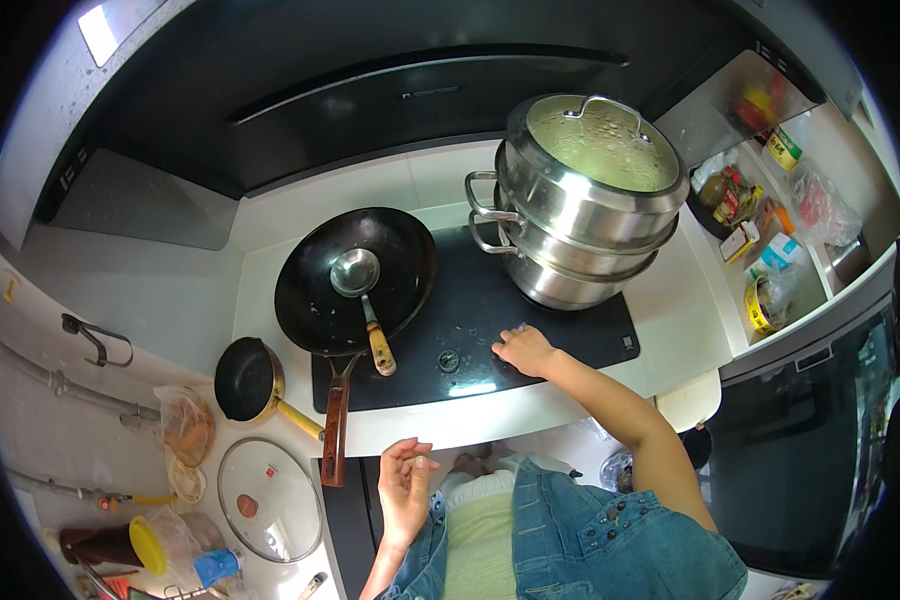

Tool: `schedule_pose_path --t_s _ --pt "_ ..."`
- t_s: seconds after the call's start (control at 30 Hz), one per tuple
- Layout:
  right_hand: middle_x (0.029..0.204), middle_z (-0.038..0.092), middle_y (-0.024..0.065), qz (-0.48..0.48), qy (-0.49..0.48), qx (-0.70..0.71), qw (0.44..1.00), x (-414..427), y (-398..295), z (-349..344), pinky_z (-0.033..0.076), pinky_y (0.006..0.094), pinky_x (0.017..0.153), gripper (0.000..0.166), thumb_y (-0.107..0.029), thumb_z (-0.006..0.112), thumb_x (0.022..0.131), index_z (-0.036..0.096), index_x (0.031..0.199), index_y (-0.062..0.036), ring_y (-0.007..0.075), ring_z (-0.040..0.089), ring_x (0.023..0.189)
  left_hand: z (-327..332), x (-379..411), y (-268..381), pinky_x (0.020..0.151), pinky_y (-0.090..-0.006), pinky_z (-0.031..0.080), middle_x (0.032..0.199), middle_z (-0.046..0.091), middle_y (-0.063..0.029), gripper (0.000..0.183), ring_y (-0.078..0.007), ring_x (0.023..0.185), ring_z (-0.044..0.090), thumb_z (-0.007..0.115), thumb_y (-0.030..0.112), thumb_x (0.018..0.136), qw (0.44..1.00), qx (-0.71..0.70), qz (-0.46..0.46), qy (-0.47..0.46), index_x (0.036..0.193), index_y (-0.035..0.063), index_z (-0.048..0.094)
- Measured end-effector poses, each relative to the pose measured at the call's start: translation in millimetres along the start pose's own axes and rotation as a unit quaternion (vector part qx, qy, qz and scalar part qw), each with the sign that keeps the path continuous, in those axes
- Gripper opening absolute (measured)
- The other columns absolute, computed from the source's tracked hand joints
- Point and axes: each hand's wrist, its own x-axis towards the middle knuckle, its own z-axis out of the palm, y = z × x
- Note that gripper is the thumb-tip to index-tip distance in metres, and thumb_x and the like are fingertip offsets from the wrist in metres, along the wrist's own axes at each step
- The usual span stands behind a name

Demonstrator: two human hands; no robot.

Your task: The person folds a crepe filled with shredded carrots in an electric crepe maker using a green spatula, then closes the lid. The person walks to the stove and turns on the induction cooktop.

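My right hand point(526, 352) reaches over the front of the black glass cooktop point(435, 315). Its fingers are curled around what looks like a control knob, mostly hidden beneath them. Another round control knob point(448, 361) sits uncovered to the left. In front of the counter edge, my left hand point(406, 480) is raised, empty, with its fingers loosely bent. Behind my right hand stands a stacked stainless steel steamer pot point(585, 225), its glass lid point(600, 142) covered in droplets. A black wok point(307, 292) rests on the left burner, with a metal ladle point(355, 273) in it.
The wok's wooden handle point(335, 431) juts past the counter edge. Left of it are a small frying pan point(247, 379) and a glass lid point(270, 499). A range hood point(420, 97) overhangs the back. Shelves point(802, 217) with bottles and packets stand at the right.
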Motion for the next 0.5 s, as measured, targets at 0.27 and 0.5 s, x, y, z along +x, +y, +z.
schedule_pose_path --t_s 0.27,0.5 --pt "0.100 0.072 0.0163 0.107 -0.041 0.051 0.992 6 -8 -6 0.055 0.0446 0.081 0.036 -0.036 0.067 0.090 0.069 0.102 -0.0027 0.0310 0.071 0.093 -3 -1 -1 0.081 -0.0246 0.047 0.116 0.063 -0.0119 0.027 -0.0116 0.089 0.062 0.048 0.002 0.101 1.000 0.007 0.003 0.005 0.128 -0.0003 0.047" --pt "0.086 0.074 0.0100 0.174 -0.022 0.036 0.984 6 -17 -10 0.056 0.0402 0.071 0.040 -0.046 0.067 0.088 0.073 0.090 -0.0066 0.0269 0.073 0.081 -2 -3 -1 0.081 -0.0249 0.047 0.116 0.064 -0.0116 0.026 -0.0118 0.089 0.062 0.049 0.003 0.101 1.000 0.002 0.000 0.002 0.128 0.0001 0.048"
